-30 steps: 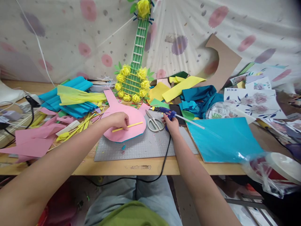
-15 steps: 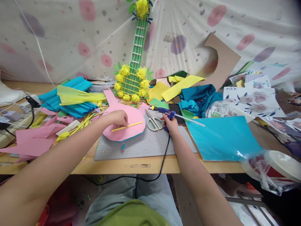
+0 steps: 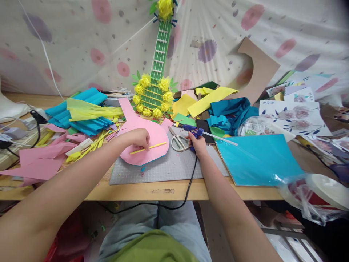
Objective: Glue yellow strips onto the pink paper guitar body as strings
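Note:
Over the pink guitar-shaped cutout [image 3: 144, 127], my left hand [image 3: 141, 138] is closed with its fingertips pinching a thin yellow strip [image 3: 158, 145]. The strip lies slantwise across the cutout's rounded body. A blue edge shows under the pink along the lower right. My right hand [image 3: 198, 143] is wrapped round a blue hot glue gun [image 3: 194, 131], whose yellow nozzle points left. A clear glue stick [image 3: 224, 139] juts from its back. Between my hands lie grey-handled scissors [image 3: 178, 142], close to the cutout's right side.
A grey cutting mat [image 3: 158, 176] lies under the cutout. Behind it stands a green paper guitar [image 3: 157, 67] with yellow roses. Blue board [image 3: 259, 158] lies right, paper scraps [image 3: 46, 156] left. The black cord [image 3: 191, 182] hangs over the table edge. A phone [image 3: 205, 131] lies behind the glue gun.
The neck end of the pink cutout has shifted slightly up and left. My left hand keeps its pinch on the strip, and my right hand with the glue gun has hardly moved.

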A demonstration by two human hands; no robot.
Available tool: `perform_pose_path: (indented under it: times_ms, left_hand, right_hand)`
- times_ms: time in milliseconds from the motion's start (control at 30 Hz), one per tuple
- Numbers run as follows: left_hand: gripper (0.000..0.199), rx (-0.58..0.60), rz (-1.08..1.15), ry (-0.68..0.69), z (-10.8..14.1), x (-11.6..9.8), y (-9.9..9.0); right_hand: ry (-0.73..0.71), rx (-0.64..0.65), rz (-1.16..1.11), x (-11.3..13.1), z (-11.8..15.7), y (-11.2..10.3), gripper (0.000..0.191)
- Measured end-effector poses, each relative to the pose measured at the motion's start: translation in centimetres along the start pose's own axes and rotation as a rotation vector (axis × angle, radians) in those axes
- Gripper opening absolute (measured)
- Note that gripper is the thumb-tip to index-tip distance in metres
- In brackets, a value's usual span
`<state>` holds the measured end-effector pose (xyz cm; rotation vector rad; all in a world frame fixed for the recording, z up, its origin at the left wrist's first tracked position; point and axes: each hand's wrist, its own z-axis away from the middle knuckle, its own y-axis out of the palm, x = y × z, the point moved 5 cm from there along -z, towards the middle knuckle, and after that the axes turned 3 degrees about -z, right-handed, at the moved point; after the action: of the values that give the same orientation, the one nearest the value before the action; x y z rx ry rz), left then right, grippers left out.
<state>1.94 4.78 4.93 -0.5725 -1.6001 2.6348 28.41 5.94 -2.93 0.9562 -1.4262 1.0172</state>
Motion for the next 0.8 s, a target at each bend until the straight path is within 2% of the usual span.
perform_pose_path:
  times_ms: [233,367,700,800]
  left_hand:
    - [0.009,0.009,0.046,-0.013,0.4,0.0,0.1]
    - [0.009,0.0,-0.003,0.006,0.3,0.0,0.2]
    - [0.006,-0.105,-0.117,0.01,0.7,-0.3,-0.7]
    - [0.006,-0.111,0.005,0.034,0.6,0.4,-0.9]
  right_hand:
    - [-0.012,0.009,0.014,-0.2,-0.1,0.1,0.038]
    - [-0.026,0.01,0.025,-0.2,-0.1,0.0,0.039]
    - [-0.027,0.014,0.021,0.0,0.1,0.0,0.038]
    - [-0.032,0.012,-0.006,0.3,0.4,-0.1,0.038]
